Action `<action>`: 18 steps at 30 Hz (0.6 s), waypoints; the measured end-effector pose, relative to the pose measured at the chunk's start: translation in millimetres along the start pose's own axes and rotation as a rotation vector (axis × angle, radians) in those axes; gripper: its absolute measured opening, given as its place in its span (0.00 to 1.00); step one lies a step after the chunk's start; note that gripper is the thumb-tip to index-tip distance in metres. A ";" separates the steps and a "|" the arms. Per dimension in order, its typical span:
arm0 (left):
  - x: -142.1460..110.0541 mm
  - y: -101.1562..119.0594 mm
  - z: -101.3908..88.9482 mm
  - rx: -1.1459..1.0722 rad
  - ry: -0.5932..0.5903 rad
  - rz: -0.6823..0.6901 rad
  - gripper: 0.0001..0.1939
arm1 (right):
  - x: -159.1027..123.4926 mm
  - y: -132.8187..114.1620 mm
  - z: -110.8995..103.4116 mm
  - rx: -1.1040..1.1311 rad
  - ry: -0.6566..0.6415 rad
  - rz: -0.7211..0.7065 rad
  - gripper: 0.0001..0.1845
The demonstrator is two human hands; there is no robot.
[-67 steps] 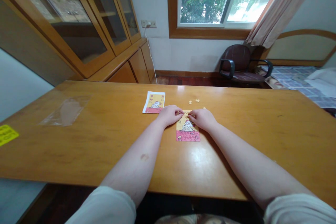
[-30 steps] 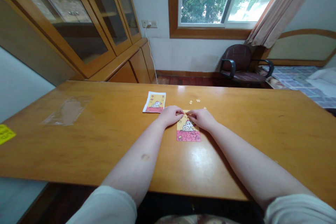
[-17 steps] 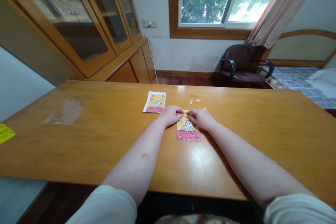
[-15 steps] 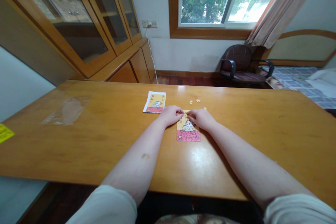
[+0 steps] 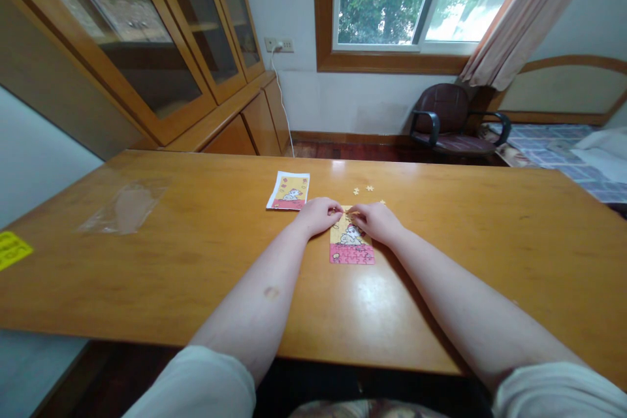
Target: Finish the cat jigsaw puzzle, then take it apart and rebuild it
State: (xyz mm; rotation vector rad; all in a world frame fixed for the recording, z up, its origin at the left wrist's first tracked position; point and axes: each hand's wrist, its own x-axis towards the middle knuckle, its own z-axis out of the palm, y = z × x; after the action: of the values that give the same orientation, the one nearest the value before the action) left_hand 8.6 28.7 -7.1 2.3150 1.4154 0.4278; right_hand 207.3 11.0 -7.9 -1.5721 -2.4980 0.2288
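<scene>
A jigsaw puzzle (image 5: pixel 351 253) lies on the table, with a white cartoon animal on a yellow and pink ground. At its upper left edge is my left hand (image 5: pixel 321 214), fingers curled and closed; whatever its fingertips pinch is too small to make out. My right hand (image 5: pixel 376 219) covers the upper right part, thumb and fingers closed on a small puzzle piece near the top edge. The two sets of fingertips almost meet. Beyond my right hand lie loose puzzle pieces (image 5: pixel 369 188), one partly hidden by the hand.
Left of the puzzle, a printed picture card (image 5: pixel 289 191) shows the same design. A clear plastic bag (image 5: pixel 128 208) lies farther left on the wooden table (image 5: pixel 196 261), with a yellow label (image 5: pixel 12 250) at the left edge. A chair (image 5: pixel 445 119) stands beyond the table.
My right fingertips have shifted very slightly at the puzzle's top edge. My left hand, the card and the loose pieces look nearly unchanged.
</scene>
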 end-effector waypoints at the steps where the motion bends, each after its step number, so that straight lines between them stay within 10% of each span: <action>1: 0.0 -0.2 0.2 -0.003 0.000 0.001 0.12 | -0.3 0.5 -0.1 0.010 -0.005 -0.014 0.15; 18: -1.4 1.3 -1.1 -0.024 0.028 0.082 0.13 | -8.8 2.2 -11.4 0.061 -0.038 -0.154 0.18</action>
State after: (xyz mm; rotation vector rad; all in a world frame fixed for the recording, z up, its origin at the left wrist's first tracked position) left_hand 8.5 27.1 -5.6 2.3627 1.3245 0.4999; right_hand 215.6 4.4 2.1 -1.3569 -2.5995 0.3115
